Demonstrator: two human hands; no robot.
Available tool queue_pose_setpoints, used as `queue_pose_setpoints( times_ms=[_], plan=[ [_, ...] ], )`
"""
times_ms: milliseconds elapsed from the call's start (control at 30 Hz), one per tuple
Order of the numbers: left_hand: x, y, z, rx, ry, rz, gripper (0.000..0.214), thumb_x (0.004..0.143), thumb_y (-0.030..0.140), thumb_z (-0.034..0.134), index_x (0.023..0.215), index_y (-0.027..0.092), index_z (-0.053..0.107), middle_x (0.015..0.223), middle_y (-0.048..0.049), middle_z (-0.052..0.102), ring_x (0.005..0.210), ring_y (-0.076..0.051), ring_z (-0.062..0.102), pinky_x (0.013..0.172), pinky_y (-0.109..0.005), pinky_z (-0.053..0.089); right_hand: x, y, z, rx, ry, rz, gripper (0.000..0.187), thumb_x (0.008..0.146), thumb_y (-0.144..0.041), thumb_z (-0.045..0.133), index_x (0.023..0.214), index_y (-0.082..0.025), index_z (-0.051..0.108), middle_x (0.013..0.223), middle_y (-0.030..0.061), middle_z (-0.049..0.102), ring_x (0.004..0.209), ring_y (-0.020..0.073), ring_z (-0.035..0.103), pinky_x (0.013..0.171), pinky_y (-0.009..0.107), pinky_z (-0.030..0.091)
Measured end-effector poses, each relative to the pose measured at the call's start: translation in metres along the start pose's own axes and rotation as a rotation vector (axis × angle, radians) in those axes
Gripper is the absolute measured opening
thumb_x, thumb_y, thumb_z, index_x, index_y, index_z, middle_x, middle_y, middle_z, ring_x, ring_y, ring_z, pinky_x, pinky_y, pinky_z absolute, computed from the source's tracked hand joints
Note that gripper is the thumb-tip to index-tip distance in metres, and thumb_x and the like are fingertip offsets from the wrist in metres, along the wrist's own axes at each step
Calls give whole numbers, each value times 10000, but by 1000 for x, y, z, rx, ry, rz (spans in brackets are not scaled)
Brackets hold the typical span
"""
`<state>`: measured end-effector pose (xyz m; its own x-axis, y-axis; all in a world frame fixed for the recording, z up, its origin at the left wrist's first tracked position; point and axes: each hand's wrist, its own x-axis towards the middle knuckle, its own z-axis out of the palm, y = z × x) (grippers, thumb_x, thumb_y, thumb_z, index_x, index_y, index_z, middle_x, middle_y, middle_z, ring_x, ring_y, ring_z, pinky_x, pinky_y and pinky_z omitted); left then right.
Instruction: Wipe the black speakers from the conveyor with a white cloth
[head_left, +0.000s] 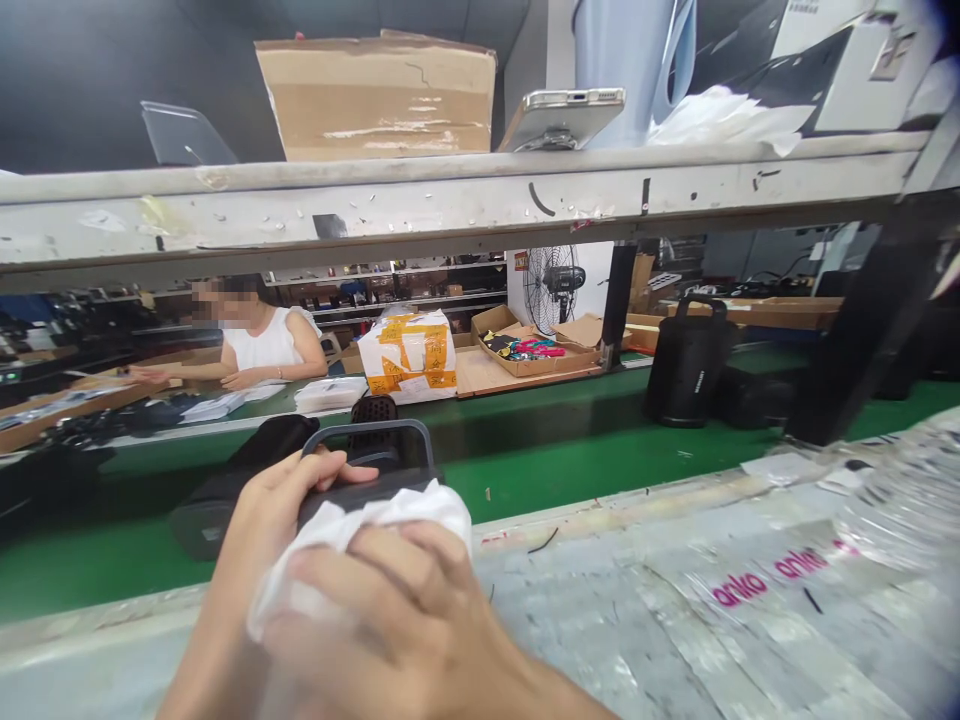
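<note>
My left hand (259, 540) grips a black speaker with a carry handle (367, 450), thumb lying across its top edge. My right hand (390, 620) is closed on a white cloth (390, 515) pressed against the speaker's near side. Both hands are low in the middle of the view, over the near edge of the bench. The speaker's lower body is hidden behind my hands and the cloth.
A green conveyor belt (570, 450) runs across. On it stands another black speaker (686, 365). Clear plastic bags with pink print (750, 590) cover the bench at right. A person (259, 340) sits across the belt. Cardboard boxes (525, 355), a taped parcel (409, 355) and a fan (553, 285) lie beyond. A shelf (450, 200) overhead.
</note>
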<state>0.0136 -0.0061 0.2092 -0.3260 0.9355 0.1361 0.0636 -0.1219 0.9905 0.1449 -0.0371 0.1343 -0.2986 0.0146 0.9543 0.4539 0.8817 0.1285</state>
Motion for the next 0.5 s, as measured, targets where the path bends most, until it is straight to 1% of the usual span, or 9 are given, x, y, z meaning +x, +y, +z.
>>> queue_pose_setpoints(
  times_ms=[67, 100, 133, 200, 267, 333, 400, 433, 500],
  plan=[
    [-7, 3, 4, -81, -44, -71, 286, 400, 352, 762, 529, 150, 606, 535, -30, 653, 514, -136, 546, 456, -194, 440, 6, 6, -14, -14, -153, 46, 256, 968, -320, 492, 1190, -276, 610, 1421, -26, 501, 1301, 150, 400, 1208, 420, 20],
    [-10, 3, 6, -120, -66, -89, 290, 395, 347, 772, 535, 162, 599, 483, 10, 601, 462, -118, 503, 413, -187, 401, 10, 11, -22, 5, -223, 75, 271, 986, -303, 460, 1222, -306, 592, 1468, -29, 449, 1355, 148, 354, 1206, 457, -48],
    [-11, 2, 6, -150, -80, -82, 292, 402, 350, 779, 549, 170, 602, 461, 37, 563, 432, -102, 464, 386, -179, 366, 14, 17, -30, 44, -281, 108, 286, 1000, -280, 430, 1235, -316, 587, 1485, -26, 426, 1384, 145, 328, 1210, 463, -41],
    [-13, -2, 6, -177, -63, -25, 278, 436, 358, 779, 554, 181, 599, 458, 64, 533, 433, -80, 434, 382, -152, 342, 21, 27, -46, 183, -321, 195, 318, 1004, -212, 396, 1243, -272, 596, 1451, -2, 470, 1376, 131, 355, 1220, 385, 129],
    [-13, -5, 4, -190, -47, 29, 289, 464, 344, 778, 501, 179, 544, 508, 49, 590, 513, -93, 516, 455, -136, 416, 27, 36, -59, 353, -288, 357, 317, 990, -148, 402, 1212, -221, 617, 1328, 3, 581, 1282, 99, 464, 1147, 265, 316],
    [-14, -5, 3, -193, -66, 52, 352, 508, 350, 770, 454, 181, 466, 573, 17, 657, 607, -130, 592, 551, -157, 492, 32, 39, -69, 466, -290, 540, 298, 979, -130, 430, 1170, -221, 640, 1199, -22, 652, 1163, 75, 550, 1041, 195, 422],
    [-16, -4, 4, -210, -103, 56, 369, 522, 350, 764, 431, 189, 444, 619, 2, 695, 638, -152, 615, 588, -183, 524, 36, 36, -77, 482, -339, 648, 274, 967, -140, 471, 1130, -249, 663, 1130, -50, 672, 1081, 61, 587, 955, 159, 464],
    [-17, -3, 5, -224, -125, 60, 350, 519, 339, 762, 424, 194, 459, 613, 12, 691, 634, -145, 612, 581, -174, 518, 38, 33, -79, 466, -360, 655, 275, 960, -133, 480, 1127, -248, 666, 1128, -52, 669, 1070, 58, 589, 942, 148, 466],
    [-17, -1, 6, -247, -156, 77, 314, 519, 313, 754, 408, 203, 482, 539, 46, 630, 583, -109, 569, 531, -135, 472, 39, 25, -80, 409, -367, 575, 303, 953, -104, 466, 1174, -207, 646, 1168, -24, 653, 1116, 66, 564, 986, 139, 441]
  ],
)
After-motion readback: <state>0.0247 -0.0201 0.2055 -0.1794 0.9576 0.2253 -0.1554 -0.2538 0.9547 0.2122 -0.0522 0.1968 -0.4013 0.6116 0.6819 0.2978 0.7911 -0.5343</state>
